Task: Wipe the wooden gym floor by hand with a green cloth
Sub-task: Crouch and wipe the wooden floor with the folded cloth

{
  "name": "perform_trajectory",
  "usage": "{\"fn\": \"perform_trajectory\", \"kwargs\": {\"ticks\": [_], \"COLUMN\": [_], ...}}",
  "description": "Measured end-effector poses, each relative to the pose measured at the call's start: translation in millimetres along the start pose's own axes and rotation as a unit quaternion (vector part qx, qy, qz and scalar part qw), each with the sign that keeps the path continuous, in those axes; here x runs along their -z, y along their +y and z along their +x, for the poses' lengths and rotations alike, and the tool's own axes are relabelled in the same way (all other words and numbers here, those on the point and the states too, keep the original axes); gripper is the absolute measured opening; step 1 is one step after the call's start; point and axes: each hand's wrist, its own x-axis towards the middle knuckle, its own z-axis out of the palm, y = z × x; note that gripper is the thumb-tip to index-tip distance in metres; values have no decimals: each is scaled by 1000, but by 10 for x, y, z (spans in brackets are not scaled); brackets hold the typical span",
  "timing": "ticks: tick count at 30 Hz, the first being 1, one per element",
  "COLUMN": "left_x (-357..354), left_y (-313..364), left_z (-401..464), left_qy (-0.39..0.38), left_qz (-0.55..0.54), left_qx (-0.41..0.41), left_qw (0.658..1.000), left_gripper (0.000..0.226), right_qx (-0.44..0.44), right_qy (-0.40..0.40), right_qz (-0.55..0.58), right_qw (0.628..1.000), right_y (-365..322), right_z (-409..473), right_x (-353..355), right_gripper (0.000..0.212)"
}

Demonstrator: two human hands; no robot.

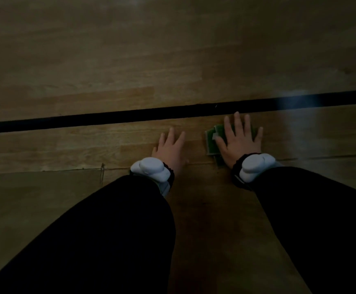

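1. Wooden boards filled the head view, and what a dim scene it was: the gym floor (130, 66) ran in pale brown planks from edge to edge, with a soft glare patch low on the right side.
2. Across the middle ran a black line (109, 117), painted on the floor and climbing slightly toward the right.
3. Down went the right hand (239, 143), flat on the green cloth (210, 143)! Its fingers (237, 122) were spread wide and straight, pressing the cloth to the boards rather than curling round it, the fingertips reaching close to the black line.
4. That cloth looked folded, layered edges peeking out on the hand's left side and a corner showing below the palm; it lay just on the near side of the line, right of centre.
5. Just beside it, the left hand (169, 148) rested palm-down on bare wood, fingers straight and loosely fanned, holding nothing, apart from the cloth.
6. Both wrists carried a white device on a dark strap, the left one (151, 168) and the right one (255, 166) alike.
7. Black sleeves (113, 230) covered both forearms, reaching in from the bottom corners of the view.
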Motion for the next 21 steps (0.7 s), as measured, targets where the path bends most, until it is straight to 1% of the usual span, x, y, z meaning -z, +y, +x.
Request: {"fn": "perform_trajectory", "kwargs": {"ticks": [2, 5, 8, 10, 14, 18, 21], "left_x": [78, 189, 208, 192, 217, 202, 179], "left_y": [-20, 18, 42, 35, 50, 78, 48], "left_z": [80, 208, 253, 261, 289, 302, 300], "left_qy": [-33, -67, -56, -59, -64, -69, -63], "left_qz": [25, 39, 22, 7, 24, 23, 19], "left_qx": [16, 46, 97, 104, 117, 114, 113], "left_qw": [999, 996, 993, 993, 991, 991, 991], "left_gripper": [92, 108, 120, 122, 124, 124, 124], "right_qx": [-3, 4, 15, 3, -65, -58, -71], "right_qy": [18, 41, 60, 59, 73, 54, 70], "right_qz": [-11, -25, -27, -13, 13, 32, 32], "right_qw": [1000, 999, 998, 998, 995, 996, 994], "right_y": [12, 39, 74, 132, 101, -74, 26], "right_z": [16, 19, 47, 95, 78, -120, 42], "right_x": [-62, -92, -114, -53, 39, -141, -105], "right_gripper": [73, 73, 69, 70, 78, 69, 66]}}
